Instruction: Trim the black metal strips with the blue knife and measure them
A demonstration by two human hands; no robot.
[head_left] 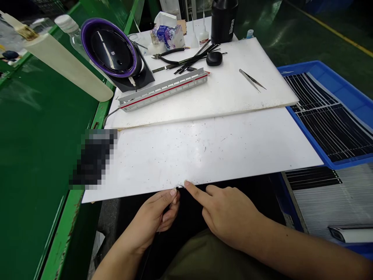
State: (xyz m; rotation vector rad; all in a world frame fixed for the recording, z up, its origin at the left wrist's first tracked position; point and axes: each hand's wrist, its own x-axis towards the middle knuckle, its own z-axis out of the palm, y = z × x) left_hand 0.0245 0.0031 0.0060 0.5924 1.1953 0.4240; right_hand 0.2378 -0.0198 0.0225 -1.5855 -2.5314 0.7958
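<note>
- your left hand (163,210) pinched a small dark piece (177,188) between thumb and fingers at the near edge of the thin white board (247,144); how far it ran down into your grip, you could not tell.
- your right hand (230,210) had its index finger stretched out towards twelve o'clock from the palm, the tip just beside the piece and the board edge, the other fingers curled in; whether it touched or pressed the piece was too small to tell.
- the work on that piece looked to be under way and not finished, since it was in your fingers.
- at two o'clock from your hands, the blue tray (339,85) bore rows of black strips (335,132), which seemed to be laid out in order.
- at three o'clock, more dark strips (313,179) lay below the tray; whether they were done or waiting, you could not tell.
- at twelve o'clock, loose black strips (198,57) lay crossed on the thick white board (227,95), apparently left over or unsorted.
- at one o'clock, the tweezers (251,79) lay unused.
</note>
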